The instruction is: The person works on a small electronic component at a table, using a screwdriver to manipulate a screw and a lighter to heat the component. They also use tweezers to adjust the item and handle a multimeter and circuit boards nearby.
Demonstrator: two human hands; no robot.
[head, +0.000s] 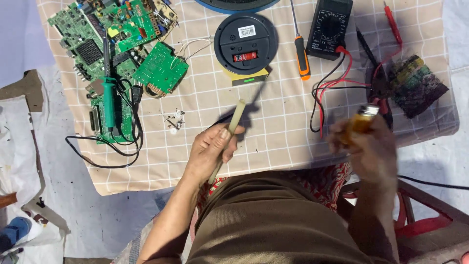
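My left hand (pixel 211 149) grips a long pale stick-like tool (pixel 233 123) that slants up toward the round black device (pixel 245 43), seen from its back, on the checked cloth (pixel 273 137). My right hand (pixel 367 146) is blurred with motion and holds a small orange-yellow lighter (pixel 362 120) with a metal top, near the table's right front. A few small screws and parts (pixel 174 122) lie left of my left hand.
Several green circuit boards (pixel 117 44) lie at the far left with a green soldering iron (pixel 108 98) and black cable. An orange-handled screwdriver (pixel 302 54), a black multimeter (pixel 330 27) with red and black leads, and a dark mesh pad (pixel 417 85) sit at the back right.
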